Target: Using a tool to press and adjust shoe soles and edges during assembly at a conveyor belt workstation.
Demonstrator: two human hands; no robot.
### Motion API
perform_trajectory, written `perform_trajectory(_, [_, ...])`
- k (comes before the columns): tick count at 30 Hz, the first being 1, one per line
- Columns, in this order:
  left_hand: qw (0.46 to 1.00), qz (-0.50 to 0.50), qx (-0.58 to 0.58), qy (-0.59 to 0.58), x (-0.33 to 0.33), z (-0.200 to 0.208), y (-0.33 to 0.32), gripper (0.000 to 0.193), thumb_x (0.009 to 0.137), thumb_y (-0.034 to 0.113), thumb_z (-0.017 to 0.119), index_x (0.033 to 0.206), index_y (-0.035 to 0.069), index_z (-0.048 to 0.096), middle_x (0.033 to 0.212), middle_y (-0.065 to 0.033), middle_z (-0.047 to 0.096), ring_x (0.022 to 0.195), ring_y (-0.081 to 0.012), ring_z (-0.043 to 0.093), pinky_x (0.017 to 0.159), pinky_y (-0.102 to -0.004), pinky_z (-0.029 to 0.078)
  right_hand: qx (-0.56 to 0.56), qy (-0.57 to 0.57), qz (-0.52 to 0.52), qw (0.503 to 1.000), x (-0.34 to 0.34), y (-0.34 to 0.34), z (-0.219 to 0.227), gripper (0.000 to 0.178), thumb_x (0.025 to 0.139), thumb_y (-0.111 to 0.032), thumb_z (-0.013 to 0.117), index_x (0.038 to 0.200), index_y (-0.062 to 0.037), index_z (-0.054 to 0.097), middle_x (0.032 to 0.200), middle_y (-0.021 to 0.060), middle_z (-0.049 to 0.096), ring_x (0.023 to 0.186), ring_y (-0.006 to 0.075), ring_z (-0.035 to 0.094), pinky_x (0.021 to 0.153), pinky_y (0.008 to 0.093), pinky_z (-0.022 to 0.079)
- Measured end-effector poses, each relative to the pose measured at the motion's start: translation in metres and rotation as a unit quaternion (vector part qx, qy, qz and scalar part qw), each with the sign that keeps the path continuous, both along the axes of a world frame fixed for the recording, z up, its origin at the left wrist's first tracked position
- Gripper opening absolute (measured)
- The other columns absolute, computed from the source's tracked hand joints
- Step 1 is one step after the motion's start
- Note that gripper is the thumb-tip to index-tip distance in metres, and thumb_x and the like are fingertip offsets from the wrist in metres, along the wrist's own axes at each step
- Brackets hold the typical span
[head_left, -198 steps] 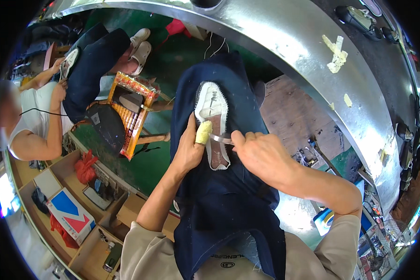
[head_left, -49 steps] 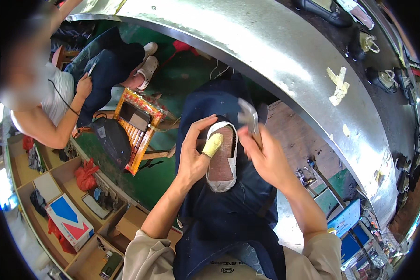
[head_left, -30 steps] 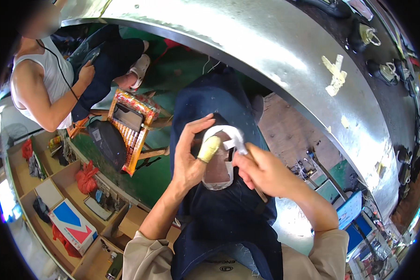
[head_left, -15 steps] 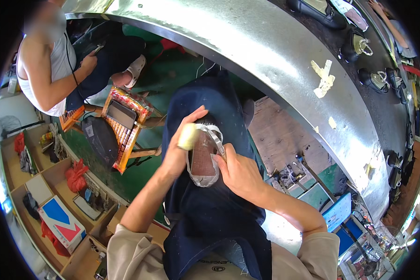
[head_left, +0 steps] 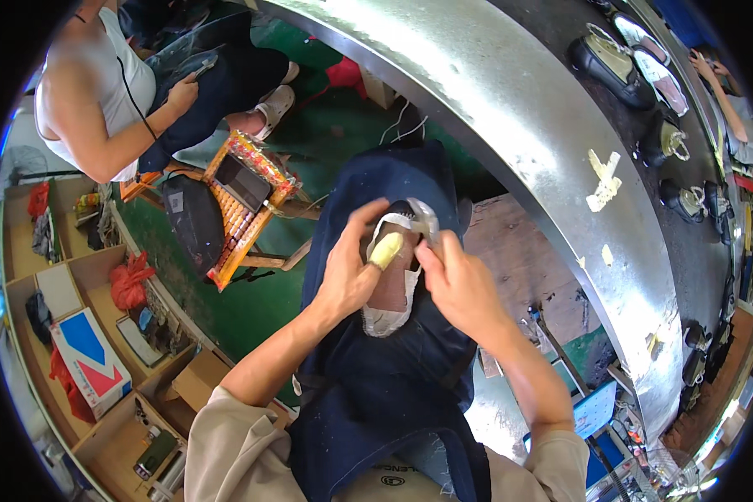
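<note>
My left hand [head_left: 345,280] is clamped on one shoe [head_left: 388,305] held sole-up on my lap, the thumb in its crinkled yellow wrap [head_left: 386,248] now lying on the brown insole; half a second ago it was out at the left rim. My right hand [head_left: 464,289] is closed round the handle of one metal tool [head_left: 427,219], whose curved head, blurred, has gone from lying across the insole to the outer edge of the toe end, just ahead of my right fingertips. Under my thumb the insole is long, rounded and finely textured, bordered by pale, ragged material folded inward. Below both hands spreads my dark blue cloth apron [head_left: 385,393]. Farther out, left of my left fingers, stands one beaded stool [head_left: 234,224] carrying one phone [head_left: 242,184] and one soft black bag [head_left: 194,219]; lower left is a wooden compartment tray [head_left: 113,452] with one white carton [head_left: 90,361] and a crumpled red plastic bag [head_left: 131,282]. Beyond my right fingers curves a shiny metal bench [head_left: 544,109], and past it sit at least four dark shoes [head_left: 608,71].
</note>
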State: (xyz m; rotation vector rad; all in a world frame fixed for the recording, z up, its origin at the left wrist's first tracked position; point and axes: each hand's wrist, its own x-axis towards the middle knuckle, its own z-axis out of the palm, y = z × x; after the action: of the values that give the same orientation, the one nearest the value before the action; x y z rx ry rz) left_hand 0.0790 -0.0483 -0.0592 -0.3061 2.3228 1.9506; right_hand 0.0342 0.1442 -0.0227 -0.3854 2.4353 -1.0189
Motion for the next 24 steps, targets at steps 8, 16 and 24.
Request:
perform_trajectory(8, [0.986,-0.116,-0.044,-0.115,-0.019,0.021,-0.016,0.067,0.096,0.017,0.074,0.157,0.017,0.047,0.142,-0.0067,0.06,0.087,-0.0123,0.057,0.085,-0.029,0.052,0.094,0.211,0.325,0.917,0.017,0.015,0.024,0.012,0.091,-0.013,0.065,0.095,-0.005,0.057,0.079,0.0135,0.067,0.073,0.0297,0.071,0.062,0.0404,0.056])
perform_trajectory(16, [0.991,-0.063,0.028,-0.115,0.002,0.017,-0.011,0.063,0.097,0.012,0.068,0.156,0.013,0.047,0.146,-0.0102,0.057,0.117,-0.0194,0.061,0.1,-0.0323,0.049,0.21,0.231,0.346,0.885,0.032,0.02,0.047,0.017,0.081,-0.01,0.067,0.094,-0.0026,0.059,0.072,0.0112,0.066,0.068,0.0241,0.072,0.059,0.0343,0.058])
perform_trajectory(24, [0.787,0.086,0.508,-0.34,0.071,-0.011,-0.003,0.068,0.111,0.053,0.034,0.158,0.004,0.036,0.157,-0.012,0.046,0.144,-0.0283,0.046,0.123,-0.0464,0.033,0.061,0.034,0.273,0.959,0.045,0.001,0.007,0.021,0.101,-0.017,0.06,0.095,0.0024,0.055,0.068,0.0209,0.067,0.064,0.038,0.07,0.056,0.0455,0.055])
